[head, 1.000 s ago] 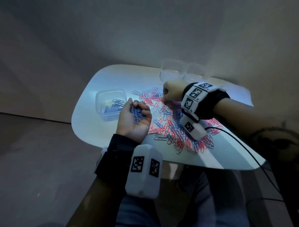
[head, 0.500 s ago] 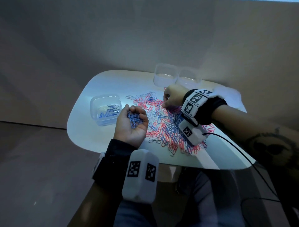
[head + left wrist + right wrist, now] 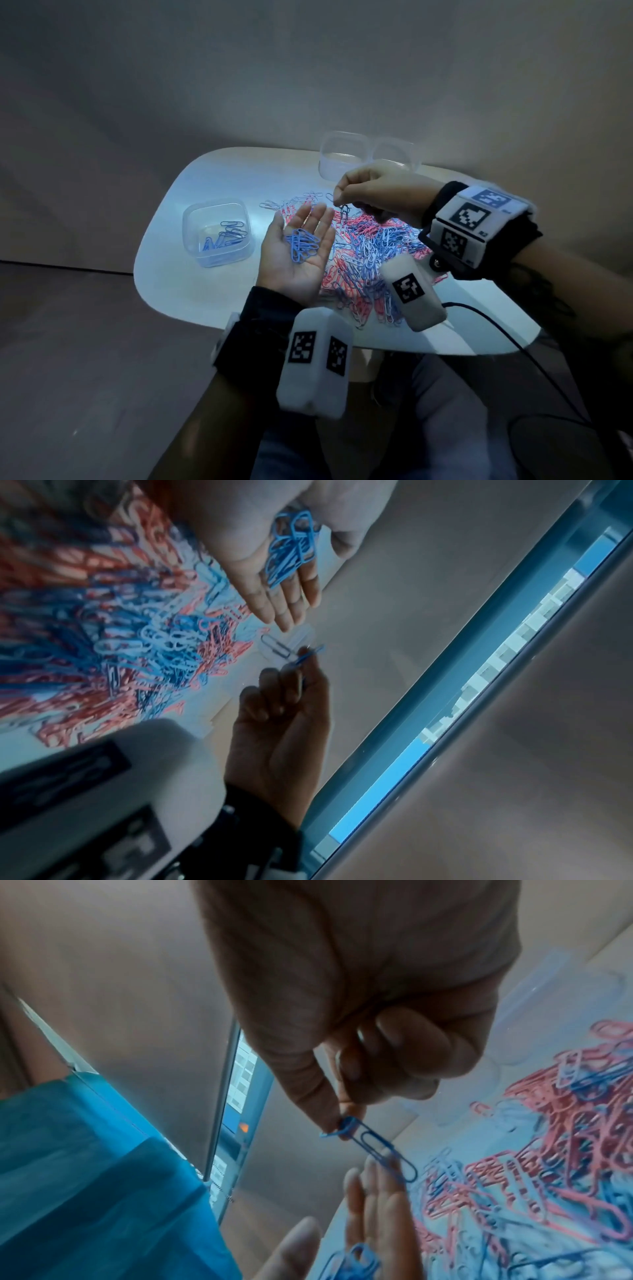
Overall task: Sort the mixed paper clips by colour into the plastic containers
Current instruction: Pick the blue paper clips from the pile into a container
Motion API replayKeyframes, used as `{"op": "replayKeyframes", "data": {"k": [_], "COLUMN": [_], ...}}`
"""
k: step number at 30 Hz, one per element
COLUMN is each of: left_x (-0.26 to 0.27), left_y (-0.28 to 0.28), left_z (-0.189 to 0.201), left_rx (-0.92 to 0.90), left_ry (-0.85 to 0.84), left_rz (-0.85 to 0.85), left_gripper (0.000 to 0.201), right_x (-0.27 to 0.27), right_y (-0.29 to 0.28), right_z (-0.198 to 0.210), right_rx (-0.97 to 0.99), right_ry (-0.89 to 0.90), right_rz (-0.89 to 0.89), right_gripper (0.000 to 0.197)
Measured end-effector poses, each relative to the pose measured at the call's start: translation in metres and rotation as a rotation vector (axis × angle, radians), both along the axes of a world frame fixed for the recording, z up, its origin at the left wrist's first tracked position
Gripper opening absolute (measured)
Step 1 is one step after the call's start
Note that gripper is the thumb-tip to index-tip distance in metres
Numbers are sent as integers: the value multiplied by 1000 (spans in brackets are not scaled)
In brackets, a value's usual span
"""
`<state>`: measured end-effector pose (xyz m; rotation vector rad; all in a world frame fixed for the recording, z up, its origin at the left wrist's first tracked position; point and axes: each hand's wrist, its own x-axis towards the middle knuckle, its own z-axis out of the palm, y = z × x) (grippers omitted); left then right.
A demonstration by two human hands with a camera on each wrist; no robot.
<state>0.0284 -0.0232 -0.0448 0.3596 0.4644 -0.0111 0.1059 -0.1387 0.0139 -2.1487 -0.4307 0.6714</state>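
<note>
A tub (image 3: 219,236) holding blue clips sits at the tabletop's (image 3: 171,281) nine o'clock. The left hand (image 3: 297,250) lies flat, palm up, carrying a blue bunch (image 3: 303,245). At its one o'clock, the right hand (image 3: 378,195) pinches blue clips (image 3: 377,1146) above the mixed pile (image 3: 370,260).

Blue paper clips (image 3: 303,245) in palm; pile (image 3: 363,260) mixes red, blue, white; black-and-white wrist markers (image 3: 469,216).

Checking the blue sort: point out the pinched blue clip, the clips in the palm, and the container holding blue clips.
Pinched blue paper clip (image 3: 377,1144), right wrist view, mid-wire.
Blue clips in palm (image 3: 303,245), head view, bunch centre.
Clear plastic container (image 3: 191,219), head view, left rim.
</note>
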Motion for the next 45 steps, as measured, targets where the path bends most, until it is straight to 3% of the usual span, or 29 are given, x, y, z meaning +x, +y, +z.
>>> {"op": "replayKeyframes", "data": {"k": [9,16,24,28,30,33,37,39,41,43,45], "left_x": [10,4,0,0,-1,-2,-2,-1,1,2,0], "left_y": [-9,-15,-17,-14,-15,-16,-15,-16,-17,-14,-2], "left_z": [7,5,7,11,12,13,15,17,19,18,12], "left_rx": [77,101,116,-16,-52,-55,-51,-99,-157,-183,-232], "left_ry": [-6,12,-13,-21,-36,-81,-105,-97,-105,-102,-62], "left_rz": [-34,-62,-66,-70,-59,-34,-32,-19,-13,0,5], "left_gripper": [32,25,16,53,65,67,51,55,63,64,65], "right_x": [-9,-11,-25,-36,-41,-41,-36,-34,-33,-24,-10], "right_y": [10,9,2,9,13,14,11,10,10,9,7], "right_z": [8,14,19,25,26,28,42,45,43,38,34], "right_rx": [38,216,161,147,19,-211,-134,-95,-152,-122,34], "right_ry": [2,262,222,-3,-207,-408,-345,-255,-294,-483,-612], "right_rz": [-11,-139,-122,-80,46,233,223,235,294,217,-14], "right_gripper": [24,29,29,25,17,8,18,19,19,18,15]}}
